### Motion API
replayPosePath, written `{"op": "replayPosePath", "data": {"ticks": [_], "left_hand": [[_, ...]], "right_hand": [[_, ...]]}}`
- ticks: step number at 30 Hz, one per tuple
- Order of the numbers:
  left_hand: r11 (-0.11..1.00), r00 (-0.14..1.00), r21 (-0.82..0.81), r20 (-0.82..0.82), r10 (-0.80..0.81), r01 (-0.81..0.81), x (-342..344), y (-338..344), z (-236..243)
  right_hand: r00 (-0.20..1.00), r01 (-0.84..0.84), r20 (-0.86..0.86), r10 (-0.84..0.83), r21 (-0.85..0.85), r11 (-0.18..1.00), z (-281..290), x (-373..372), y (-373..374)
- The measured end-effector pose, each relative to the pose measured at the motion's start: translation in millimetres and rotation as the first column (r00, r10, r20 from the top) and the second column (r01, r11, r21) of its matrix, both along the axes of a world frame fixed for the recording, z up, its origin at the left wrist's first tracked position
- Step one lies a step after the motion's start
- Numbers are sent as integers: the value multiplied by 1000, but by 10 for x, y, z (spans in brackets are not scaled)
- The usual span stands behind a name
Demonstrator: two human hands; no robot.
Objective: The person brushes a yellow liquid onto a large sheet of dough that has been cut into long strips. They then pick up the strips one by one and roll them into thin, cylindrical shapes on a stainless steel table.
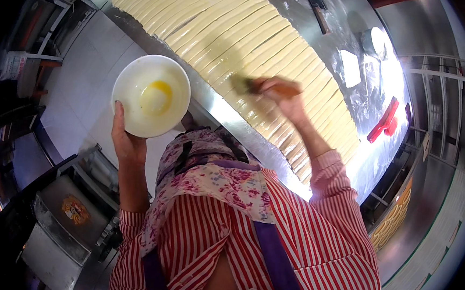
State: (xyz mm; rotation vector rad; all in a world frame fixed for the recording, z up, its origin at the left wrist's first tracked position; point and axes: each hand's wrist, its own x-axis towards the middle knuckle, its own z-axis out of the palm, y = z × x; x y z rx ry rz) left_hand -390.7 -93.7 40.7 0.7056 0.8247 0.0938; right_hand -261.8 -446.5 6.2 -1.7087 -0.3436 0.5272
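Observation:
My left hand (128, 143) grips a white bowl (132, 81) at left of centre, with a little yellow liquid (162, 91) in its bottom. My right hand (282, 94) is closed on the wooden handle of a brush (255, 85), whose blurred head is over long pale dough strips (208, 30) laid side by side in a sheet across the metal worktop (332, 33). The middle strips look glossy.
On the worktop's far side lie a dark long-handled tool (314, 12), a white scraper (350, 68), a white cylinder (373, 41) and red objects (384, 120). Metal racks (443, 95) stand at right, metal equipment (62, 225) at lower left, and tiled floor (81, 75) shows beside the worktop.

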Motion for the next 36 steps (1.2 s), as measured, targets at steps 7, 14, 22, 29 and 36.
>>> {"op": "replayPosePath", "data": {"ticks": [7,14,22,29,36], "left_hand": [[1000,999,10,33,23,-23,-297,295,45],[987,996,162,84,-2,-12,-507,440,-48],[994,995,51,28,95,-96,-472,537,97],[993,992,27,56,116,-118,-479,639,104],[986,984,30,69,161,-164,-457,560,171]], "right_hand": [[963,193,214,-165,-120,974,-238,399,-265],[984,-106,-165,74,-196,975,140,-40,442],[975,106,218,-42,-288,952,151,587,58],[988,-128,-96,120,-73,989,-170,29,949],[936,194,344,-79,-313,930,86,949,486]]}}
